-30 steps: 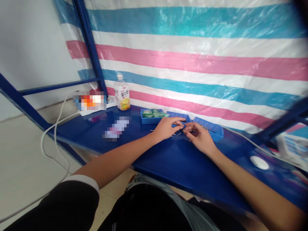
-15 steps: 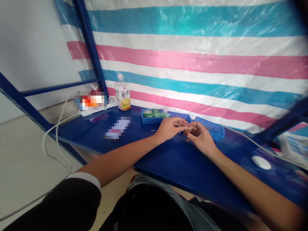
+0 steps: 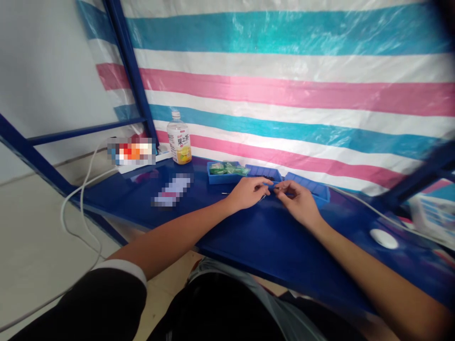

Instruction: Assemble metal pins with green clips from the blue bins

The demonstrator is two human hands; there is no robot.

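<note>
My left hand (image 3: 249, 192) hovers over the blue table in front of the small blue trays, fingers curled. By its lower fingertips a thin metallic piece (image 3: 262, 198) shows, too small to name. Close by on the right, my right hand (image 3: 296, 200) pinches thumb and fingers together on something small and dark that I cannot make out. A narrow gap separates the two sets of fingertips. Behind them stand a blue tray with green packets (image 3: 227, 169), a middle blue tray (image 3: 265, 172) with small dark pieces, and a right blue tray (image 3: 313, 187) partly hidden by my right hand.
A drink bottle (image 3: 179, 142) stands at the back left, near a blurred-out phone-like object (image 3: 173, 190). A white mouse (image 3: 384, 238) lies at the right, below a pale cable (image 3: 369, 208). A striped plastic sheet (image 3: 284, 90) hangs behind the table (image 3: 245, 237).
My hands have drawn slightly apart; their fingertips were together before. More of the middle tray's dark contents now shows between them.
</note>
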